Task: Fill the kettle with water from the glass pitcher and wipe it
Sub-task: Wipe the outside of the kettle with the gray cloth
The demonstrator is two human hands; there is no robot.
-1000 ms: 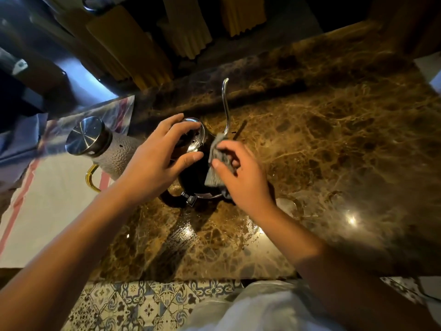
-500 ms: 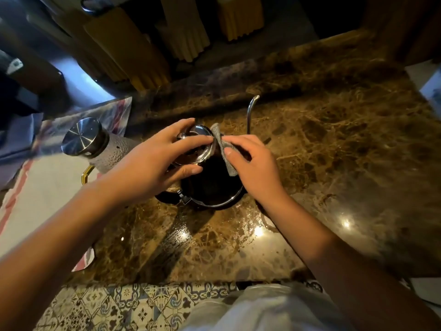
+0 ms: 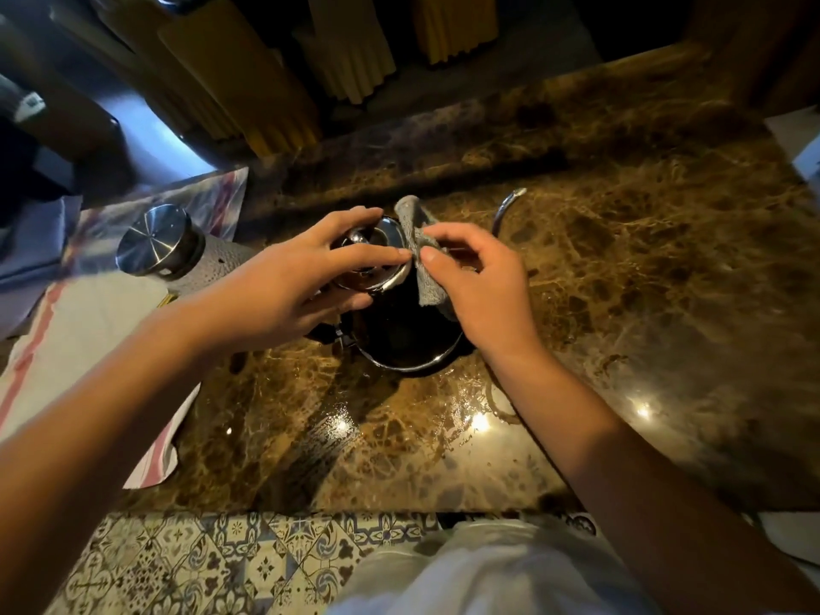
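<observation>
A dark kettle with a steel rim and a thin curved spout stands on the brown marble counter. My left hand grips its shiny round lid, fingers spread over the top. My right hand pinches a small grey cloth against the lid's right edge. The textured glass pitcher with a steel cap lies just left of the kettle, partly behind my left wrist.
A white towel with red stripes covers the counter's left side under the pitcher. Yellow curtains hang beyond the counter's far edge. Wet patches shine on the marble in front of the kettle. Patterned tiles face the counter's near side.
The kettle has turned, its spout swinging from the back toward the right. My right hand and the cloth moved up from the kettle's body to the lid's edge.
</observation>
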